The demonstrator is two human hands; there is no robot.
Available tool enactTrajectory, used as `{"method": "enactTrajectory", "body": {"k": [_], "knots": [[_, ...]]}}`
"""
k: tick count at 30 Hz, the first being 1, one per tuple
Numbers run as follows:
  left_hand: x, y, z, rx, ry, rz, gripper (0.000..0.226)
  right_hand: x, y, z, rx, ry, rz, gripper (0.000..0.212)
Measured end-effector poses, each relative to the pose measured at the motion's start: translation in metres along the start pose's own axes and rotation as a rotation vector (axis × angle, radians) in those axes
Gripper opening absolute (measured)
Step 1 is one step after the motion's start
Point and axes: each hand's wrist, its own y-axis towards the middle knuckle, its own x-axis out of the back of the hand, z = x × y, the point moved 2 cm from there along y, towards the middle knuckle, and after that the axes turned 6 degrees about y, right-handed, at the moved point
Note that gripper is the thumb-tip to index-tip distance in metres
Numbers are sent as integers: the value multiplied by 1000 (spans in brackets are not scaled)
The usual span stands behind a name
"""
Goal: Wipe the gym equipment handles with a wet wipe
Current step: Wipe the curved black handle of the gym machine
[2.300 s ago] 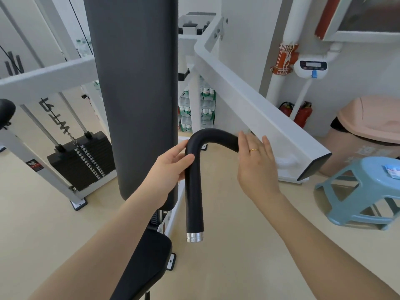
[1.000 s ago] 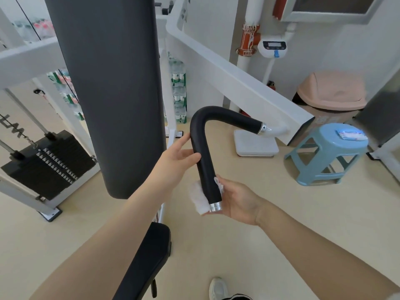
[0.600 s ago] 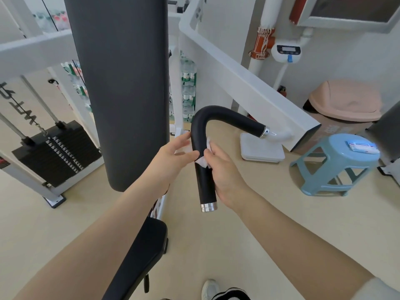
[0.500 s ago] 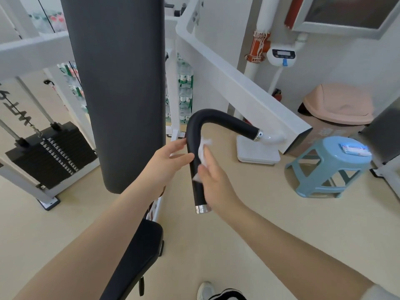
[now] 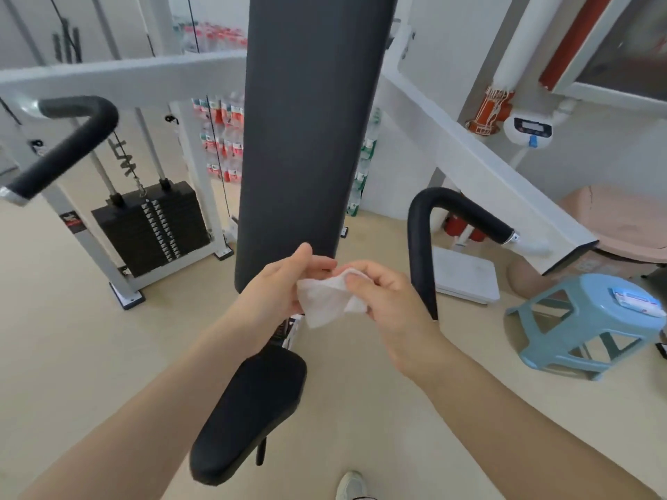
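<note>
white wet wipe (image 5: 330, 295) pinched btwn both grips, left hand (image 5: 274, 286), right hand (image 5: 386, 297)

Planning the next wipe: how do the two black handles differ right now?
The right handle hangs beside the right hand, sharp and near; the left handle sits far off, blurred. Neither is touched: both hands hold the wet wipe. Both are bent, black, metal-capped.

matt foam handle (image 5: 418, 243); crumpled cloth wipe (image 5: 326, 301)
</note>
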Motion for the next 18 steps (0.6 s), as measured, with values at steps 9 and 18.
{"method": "enactTrajectory", "body": {"k": [9, 18], "knots": [[178, -105, 21, 18, 85, -116, 17, -179, -2, -15, -295, 282, 102, 35], [285, -107, 9, -39, 115, -72, 29, -282, 36, 4, -89, -152, 339, 28]]}}
